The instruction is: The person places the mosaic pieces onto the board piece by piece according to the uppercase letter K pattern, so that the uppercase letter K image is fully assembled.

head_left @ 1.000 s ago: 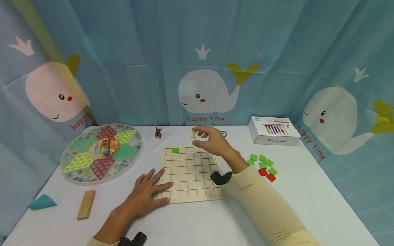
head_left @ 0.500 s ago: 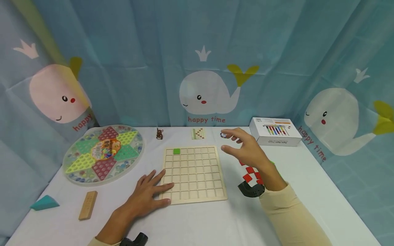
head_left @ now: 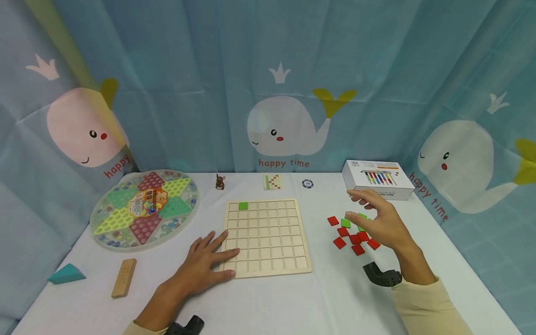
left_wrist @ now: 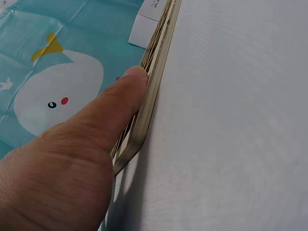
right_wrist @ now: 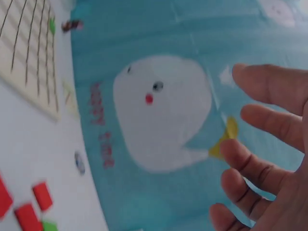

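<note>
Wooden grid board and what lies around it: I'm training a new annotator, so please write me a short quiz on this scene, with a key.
1. Multiple choice: what colour is the tile seen lying in the wooden grid board?
A) red
B) green
C) blue
2. True or false: the left hand touches the board, while the right hand is off it.
3. Fill in the blank: in the head view, the round chip lies to the ____ of the small patterned card.

Key: 1. B; 2. true; 3. right.
</note>
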`<control>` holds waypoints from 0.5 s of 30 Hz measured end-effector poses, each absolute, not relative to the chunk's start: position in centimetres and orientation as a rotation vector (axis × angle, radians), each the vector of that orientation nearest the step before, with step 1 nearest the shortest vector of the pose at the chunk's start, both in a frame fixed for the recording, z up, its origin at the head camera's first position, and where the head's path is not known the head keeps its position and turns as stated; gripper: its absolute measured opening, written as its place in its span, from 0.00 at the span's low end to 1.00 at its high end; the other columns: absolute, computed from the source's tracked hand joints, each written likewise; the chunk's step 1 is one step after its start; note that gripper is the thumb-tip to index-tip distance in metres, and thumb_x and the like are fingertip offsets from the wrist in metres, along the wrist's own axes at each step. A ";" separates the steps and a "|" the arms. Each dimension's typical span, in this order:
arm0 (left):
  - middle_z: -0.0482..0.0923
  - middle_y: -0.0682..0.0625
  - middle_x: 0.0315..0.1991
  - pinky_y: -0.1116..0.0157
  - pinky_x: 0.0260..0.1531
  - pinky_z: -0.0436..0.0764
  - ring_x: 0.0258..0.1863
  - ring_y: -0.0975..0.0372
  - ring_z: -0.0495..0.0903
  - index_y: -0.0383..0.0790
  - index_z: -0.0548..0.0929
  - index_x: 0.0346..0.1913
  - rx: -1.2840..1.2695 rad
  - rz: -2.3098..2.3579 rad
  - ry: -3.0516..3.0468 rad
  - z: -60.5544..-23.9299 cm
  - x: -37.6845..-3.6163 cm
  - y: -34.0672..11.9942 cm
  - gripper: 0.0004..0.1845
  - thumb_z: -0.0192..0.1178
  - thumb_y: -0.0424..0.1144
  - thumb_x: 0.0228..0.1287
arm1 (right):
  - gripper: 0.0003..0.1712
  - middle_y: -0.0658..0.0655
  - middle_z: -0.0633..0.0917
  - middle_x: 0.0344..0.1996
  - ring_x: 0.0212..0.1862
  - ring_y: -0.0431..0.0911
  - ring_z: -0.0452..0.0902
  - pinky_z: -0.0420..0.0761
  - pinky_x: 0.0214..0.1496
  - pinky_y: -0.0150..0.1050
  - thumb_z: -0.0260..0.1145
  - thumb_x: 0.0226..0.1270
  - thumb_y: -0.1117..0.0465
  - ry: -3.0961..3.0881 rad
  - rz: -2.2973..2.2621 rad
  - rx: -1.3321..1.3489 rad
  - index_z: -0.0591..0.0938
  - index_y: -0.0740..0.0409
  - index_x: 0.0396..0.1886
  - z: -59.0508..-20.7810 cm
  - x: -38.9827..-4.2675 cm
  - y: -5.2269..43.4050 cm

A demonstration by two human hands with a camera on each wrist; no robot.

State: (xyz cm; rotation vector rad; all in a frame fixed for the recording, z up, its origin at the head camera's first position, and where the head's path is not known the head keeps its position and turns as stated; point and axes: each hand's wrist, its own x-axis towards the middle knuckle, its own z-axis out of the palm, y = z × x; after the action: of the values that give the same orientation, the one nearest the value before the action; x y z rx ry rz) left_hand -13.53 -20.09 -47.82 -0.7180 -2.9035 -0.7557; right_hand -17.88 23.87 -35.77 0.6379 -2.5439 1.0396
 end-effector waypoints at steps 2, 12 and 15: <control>0.57 0.44 0.73 0.38 0.62 0.46 0.71 0.40 0.50 0.59 0.80 0.61 -0.725 -0.750 -2.899 -47.8 -13.6 -20.1 0.31 0.62 0.66 0.55 | 0.31 0.57 0.79 0.50 0.50 0.47 0.69 0.70 0.50 0.36 0.71 0.59 0.64 -2.552 1.030 0.615 0.76 0.55 0.64 -36.3 -17.9 24.9; 0.58 0.44 0.72 0.38 0.62 0.46 0.70 0.40 0.50 0.58 0.80 0.61 -0.733 -0.739 -2.892 -47.8 -13.5 -20.1 0.31 0.61 0.66 0.56 | 0.30 0.61 0.78 0.50 0.50 0.52 0.68 0.69 0.49 0.35 0.69 0.63 0.58 -2.645 0.974 0.420 0.75 0.58 0.64 -39.3 -18.2 29.7; 0.58 0.44 0.72 0.38 0.61 0.47 0.70 0.39 0.51 0.57 0.79 0.62 -0.736 -0.749 -2.882 -47.9 -13.5 -20.1 0.32 0.62 0.65 0.55 | 0.28 0.63 0.79 0.51 0.51 0.55 0.69 0.70 0.49 0.42 0.68 0.64 0.57 -2.671 1.002 0.364 0.76 0.58 0.64 -40.5 -18.4 31.2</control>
State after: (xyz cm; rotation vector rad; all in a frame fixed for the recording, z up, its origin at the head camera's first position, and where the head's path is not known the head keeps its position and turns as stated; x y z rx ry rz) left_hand -13.50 -20.09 -47.85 -0.7356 -2.8822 -0.7487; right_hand -18.36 31.24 -40.46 0.3636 -2.6710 1.0018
